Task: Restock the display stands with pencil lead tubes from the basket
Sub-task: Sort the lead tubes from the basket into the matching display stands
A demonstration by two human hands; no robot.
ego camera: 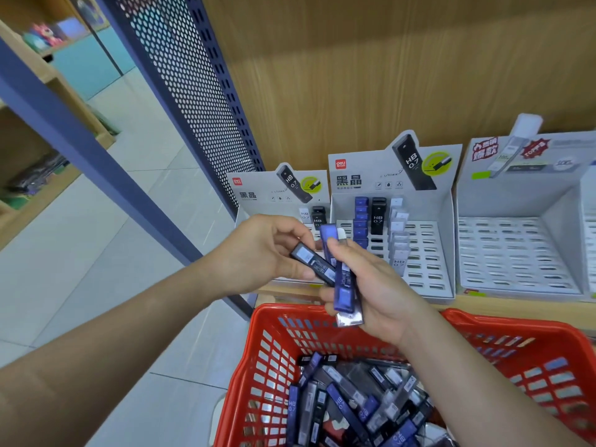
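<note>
Within right grip [379,285], blue tubes [344,287]

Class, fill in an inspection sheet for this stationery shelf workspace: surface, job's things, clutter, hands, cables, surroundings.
Surface: wooden shelf carrying three cardboard display stands side by side.
Job's things: red basket in front of the shelf edge, piled with lead tubes; middle stand has a blue, a black and a white row; left stand shows a few tubes behind the hands; right stand shows only bare slots.
Clutter: nothing seen.
Hands: left hand pinches a dark tube; right hand grips a bundle of tubes, mostly blue.
Cables: nothing seen.
Surroundings: perforated blue panel, wood-grain back wall, tiled floor.
</note>
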